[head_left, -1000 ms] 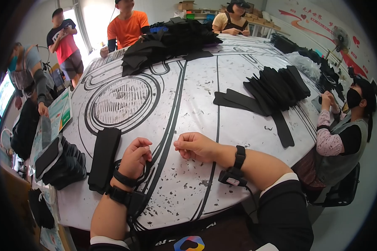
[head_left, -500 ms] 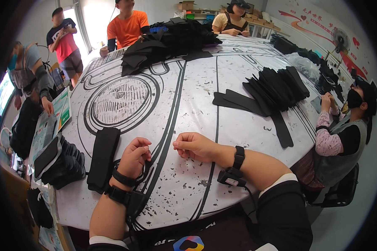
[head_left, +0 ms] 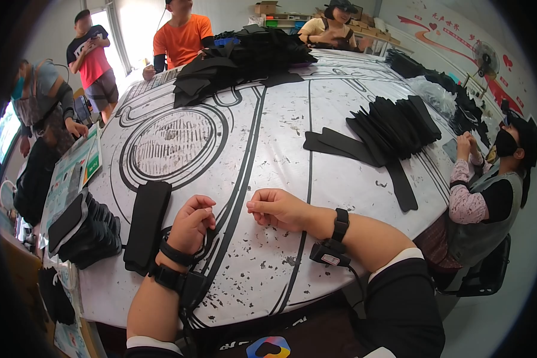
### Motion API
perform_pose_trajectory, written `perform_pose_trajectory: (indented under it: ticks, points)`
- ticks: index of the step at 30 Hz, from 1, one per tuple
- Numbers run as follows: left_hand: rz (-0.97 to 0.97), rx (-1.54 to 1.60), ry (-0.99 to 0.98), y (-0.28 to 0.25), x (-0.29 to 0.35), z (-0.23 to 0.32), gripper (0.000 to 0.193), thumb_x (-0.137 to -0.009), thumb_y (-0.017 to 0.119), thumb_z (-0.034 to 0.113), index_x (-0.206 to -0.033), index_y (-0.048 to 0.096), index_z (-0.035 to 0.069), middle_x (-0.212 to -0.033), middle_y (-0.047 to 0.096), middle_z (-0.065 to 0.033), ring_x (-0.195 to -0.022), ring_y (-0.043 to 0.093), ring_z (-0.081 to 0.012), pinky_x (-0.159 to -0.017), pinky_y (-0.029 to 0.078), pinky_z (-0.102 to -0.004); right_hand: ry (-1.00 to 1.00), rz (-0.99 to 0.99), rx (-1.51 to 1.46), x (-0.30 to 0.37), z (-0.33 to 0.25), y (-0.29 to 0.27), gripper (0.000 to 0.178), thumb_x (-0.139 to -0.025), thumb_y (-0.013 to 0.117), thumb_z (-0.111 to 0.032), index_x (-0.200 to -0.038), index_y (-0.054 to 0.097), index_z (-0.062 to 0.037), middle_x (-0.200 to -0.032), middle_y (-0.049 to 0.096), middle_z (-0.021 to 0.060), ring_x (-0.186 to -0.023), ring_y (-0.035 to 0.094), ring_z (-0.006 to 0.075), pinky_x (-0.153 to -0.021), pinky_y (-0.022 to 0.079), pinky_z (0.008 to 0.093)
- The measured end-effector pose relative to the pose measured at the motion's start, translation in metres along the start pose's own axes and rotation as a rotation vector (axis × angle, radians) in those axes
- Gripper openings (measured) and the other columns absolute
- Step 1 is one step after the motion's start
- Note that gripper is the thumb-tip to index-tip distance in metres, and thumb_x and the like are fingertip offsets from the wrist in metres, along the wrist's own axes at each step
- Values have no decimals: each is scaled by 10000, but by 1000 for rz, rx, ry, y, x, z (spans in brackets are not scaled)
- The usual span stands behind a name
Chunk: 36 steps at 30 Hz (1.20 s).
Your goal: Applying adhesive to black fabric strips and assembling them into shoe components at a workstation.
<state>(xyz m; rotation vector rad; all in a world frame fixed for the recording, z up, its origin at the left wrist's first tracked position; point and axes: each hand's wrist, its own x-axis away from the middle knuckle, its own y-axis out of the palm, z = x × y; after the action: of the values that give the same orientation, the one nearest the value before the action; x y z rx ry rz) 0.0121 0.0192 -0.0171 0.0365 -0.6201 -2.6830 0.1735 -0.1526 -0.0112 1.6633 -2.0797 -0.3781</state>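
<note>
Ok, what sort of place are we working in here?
Probably a small workshop or assembly room: several people are around one large table, heaps of similar flat black pieces lie on it, and cardboard boxes are stored at the back.

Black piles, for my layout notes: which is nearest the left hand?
The oblong pile just left of the left hand; the layered pile farther left, the fanned row and the far heaps lie farther off.

A white table [head_left: 262,280] with black line drawings carries a heap of flat black pieces [head_left: 244,62] at its far side, a fanned row of black strips [head_left: 394,128] on the right and, at left, a black oblong block [head_left: 148,224] beside a pile of black pads [head_left: 92,235].
</note>
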Motion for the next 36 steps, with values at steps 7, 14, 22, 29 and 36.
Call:
perform_pose_trajectory:
  ticks: [7,14,22,29,36]
  points:
    - [-17,-6,5,-1,1,0,151,-816,461,1,-957,510,22,-771,485,-34,-644,494,-120,-615,404,-246,3,-8,-4,0,2,-1,161,-847,612,-200,-792,545,-64,-677,535,-3,-599,472,69,-549,379,196]
    - [-25,3,-5,0,3,2,160,-812,462,-3,-959,516,31,-759,481,-30,-650,489,-118,-622,403,-243,10,-8,12,0,1,1,154,-853,603,-196,-804,543,-63,-689,535,-1,-611,476,68,-557,382,195]
    - [-14,-25,-19,3,3,3,153,-813,476,14,-960,520,23,-758,478,-20,-662,491,-113,-626,406,-232,-53,-119,352,1,2,4,185,-872,561,-183,-975,572,-30,-796,583,17,-710,525,87,-643,431,220]
    - [-70,-135,-13,4,2,0,167,-788,492,15,-952,523,27,-763,487,-14,-662,485,-103,-618,413,-226,-292,-289,1075,4,1,13,183,-843,573,-152,-986,589,-41,-840,613,71,-771,574,144,-720,458,260]
    - [-168,-290,-8,4,2,-4,173,-810,511,59,-981,533,39,-751,501,5,-659,478,-66,-601,414,-193,-213,-194,1075,5,-4,31,163,-812,596,-100,-956,585,-26,-810,603,69,-717,579,119,-655,474,245]
